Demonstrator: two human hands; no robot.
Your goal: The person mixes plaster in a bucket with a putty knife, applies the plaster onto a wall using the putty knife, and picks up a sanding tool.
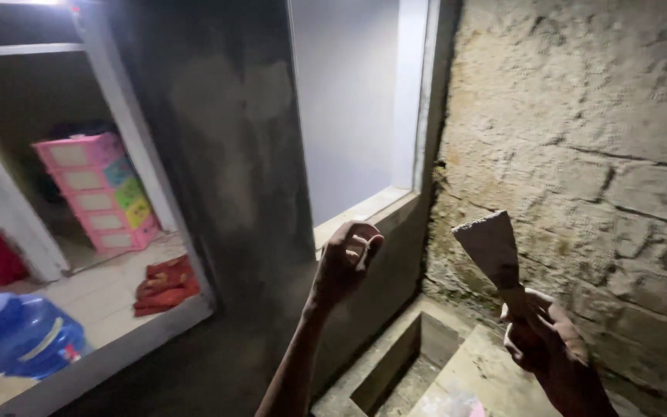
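Observation:
My right hand grips the handle of a flat scraper, its wide blade pointing up and caked with grey mortar, close to the rough block wall on the right. My left hand is raised in the middle of the view with its fingers curled in a loose fist, holding nothing that I can see. It hovers in front of the dark plastered wall near the sill of a white window opening.
A concrete step and channel lie below my hands. Through a doorway at left stand a pink drawer unit, a red cloth on the tiled floor and a blue water jug.

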